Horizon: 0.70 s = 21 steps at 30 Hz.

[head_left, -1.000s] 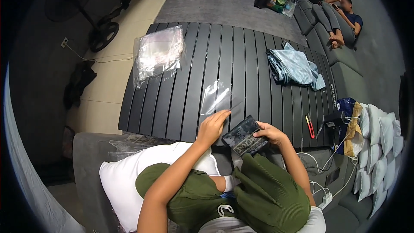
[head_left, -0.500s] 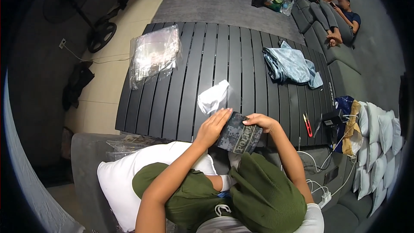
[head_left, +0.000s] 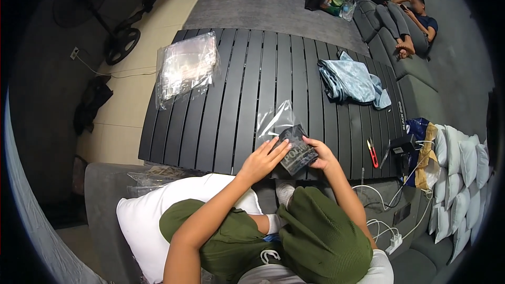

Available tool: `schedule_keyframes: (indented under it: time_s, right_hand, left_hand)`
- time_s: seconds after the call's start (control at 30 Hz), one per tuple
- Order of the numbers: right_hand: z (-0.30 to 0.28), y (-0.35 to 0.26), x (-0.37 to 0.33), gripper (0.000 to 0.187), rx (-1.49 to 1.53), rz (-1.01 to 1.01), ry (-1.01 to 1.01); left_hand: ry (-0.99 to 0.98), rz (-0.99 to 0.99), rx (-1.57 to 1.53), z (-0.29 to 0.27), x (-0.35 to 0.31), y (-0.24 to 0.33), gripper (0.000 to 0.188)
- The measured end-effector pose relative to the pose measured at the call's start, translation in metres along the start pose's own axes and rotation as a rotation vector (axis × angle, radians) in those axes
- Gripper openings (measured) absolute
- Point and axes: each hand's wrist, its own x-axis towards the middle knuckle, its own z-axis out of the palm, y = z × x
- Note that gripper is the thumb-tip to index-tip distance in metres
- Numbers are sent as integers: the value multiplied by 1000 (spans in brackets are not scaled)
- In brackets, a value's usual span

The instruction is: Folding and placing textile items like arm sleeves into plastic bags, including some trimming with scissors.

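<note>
Shifted since the earlier frame: the dark camouflage piece [head_left: 298, 153], now farther forward over the desk [head_left: 307, 89], at the near end of the clear bag [head_left: 278, 118], which has moved rightward. My right grip [head_left: 321, 155] is closed on the piece's right edge, thumb on top. My left grip [head_left: 264, 159] lays fingers across its left side; whether closed, I cannot tell.

Dark slatted bench [head_left: 299, 84], middle of frame. On it: stack of clear plastic bags [head_left: 187, 66], upper left; single clear bag [head_left: 279, 120], near centre; pale blue cloth [head_left: 351, 79], folded loosely, upper right; red-handled snips [head_left: 373, 154], right.
</note>
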Motion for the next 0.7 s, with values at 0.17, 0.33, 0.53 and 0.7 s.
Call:
schedule_keyframes:
  time_s: [0.17, 0.33, 0.53, 0.7]
  right_hand:
    - [-9, 15, -1, 30, 108, -125, 33]
    - [10, 27, -19, 58, 368, -337, -72]
    - [7, 57, -40, 48, 180, -478, 0]
    - [13, 54, -37, 49, 105, -719, 209]
  left_hand:
    - [-94, -95, -180, 5, 1, 8, 55]
    - [-191, -258, -399, 12, -6, 20, 65]
    - [-131, -366, -437, 17, 1, 34, 66]
    - [-118, -368, -434, 12, 9, 45, 60]
